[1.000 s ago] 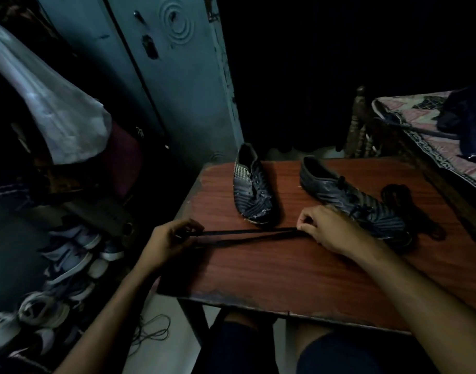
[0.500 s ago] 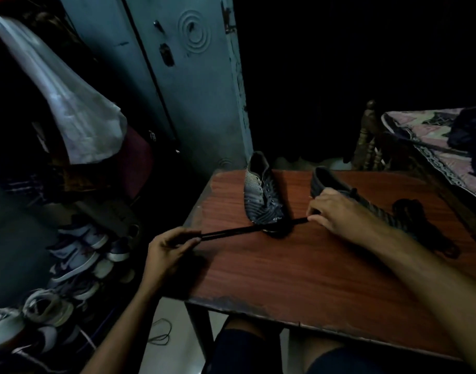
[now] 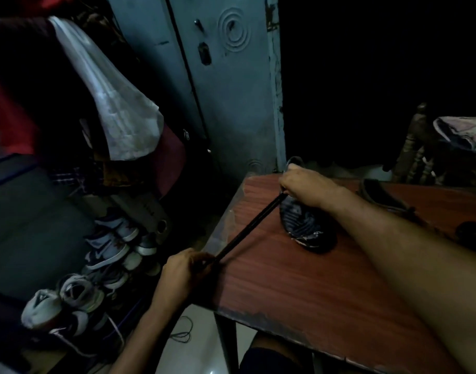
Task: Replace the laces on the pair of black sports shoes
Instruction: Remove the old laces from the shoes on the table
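A black lace [image 3: 250,229] is stretched taut between my two hands over the left edge of the reddish wooden table [image 3: 298,287]. My left hand [image 3: 184,271] pinches its near end beside the table's edge. My right hand [image 3: 304,186] pinches the far end and lies over the middle of the left black striped sports shoe [image 3: 303,225], whose toe points toward me. The second black shoe [image 3: 379,195] lies to the right, partly behind my right forearm. A dark heap, apparently loose laces [image 3: 471,230], sits at the table's right edge.
Several sneakers [image 3: 107,247] are piled on the floor to the left, under hanging clothes [image 3: 110,103]. A grey-blue metal cupboard [image 3: 231,90] stands behind the table. A wooden bedpost [image 3: 412,147] and bedding are at the far right. A thin cord lies on the floor.
My right hand has carried the lace's far end up and back over the left shoe. The lace now slants from my left hand to the shoe. The view has swung left.
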Motion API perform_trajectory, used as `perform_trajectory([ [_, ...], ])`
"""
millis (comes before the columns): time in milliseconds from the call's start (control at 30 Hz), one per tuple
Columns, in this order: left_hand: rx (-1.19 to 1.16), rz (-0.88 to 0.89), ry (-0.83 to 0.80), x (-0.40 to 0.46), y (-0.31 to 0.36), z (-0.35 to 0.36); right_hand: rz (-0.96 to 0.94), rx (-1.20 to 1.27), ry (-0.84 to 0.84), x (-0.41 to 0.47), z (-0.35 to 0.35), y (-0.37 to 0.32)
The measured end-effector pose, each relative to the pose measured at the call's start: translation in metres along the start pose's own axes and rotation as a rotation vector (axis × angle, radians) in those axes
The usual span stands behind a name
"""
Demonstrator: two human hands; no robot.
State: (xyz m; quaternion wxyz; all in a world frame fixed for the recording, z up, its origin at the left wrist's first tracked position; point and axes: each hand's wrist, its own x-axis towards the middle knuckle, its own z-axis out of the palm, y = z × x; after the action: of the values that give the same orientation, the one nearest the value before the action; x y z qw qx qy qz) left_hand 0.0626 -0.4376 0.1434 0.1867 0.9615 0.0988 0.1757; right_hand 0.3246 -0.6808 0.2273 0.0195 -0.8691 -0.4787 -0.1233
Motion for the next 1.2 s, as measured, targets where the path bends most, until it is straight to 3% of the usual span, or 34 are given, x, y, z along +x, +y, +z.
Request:
perform_trajectory([
  [267,-0.025,-0.143,-0.056,-0.015,0.007,-0.009,0.065,0.122,-0.179,0.067,0.058,-0.029],
  [567,0.016,-0.163,-0.065,-0.013,0.006,-0.005,0.090,0.244,-0.002,0.088,0.081,-0.023],
  [933,0.090,-0.186,-0.163,-0.010,0.020,-0.009,0.088,0.225,-0.063,0.093,0.081,-0.026],
  [1200,0.043,-0.224,-0.186,-0.010,0.022,-0.007,-0.034,0.160,-0.018,0.089,0.076,-0.028],
])
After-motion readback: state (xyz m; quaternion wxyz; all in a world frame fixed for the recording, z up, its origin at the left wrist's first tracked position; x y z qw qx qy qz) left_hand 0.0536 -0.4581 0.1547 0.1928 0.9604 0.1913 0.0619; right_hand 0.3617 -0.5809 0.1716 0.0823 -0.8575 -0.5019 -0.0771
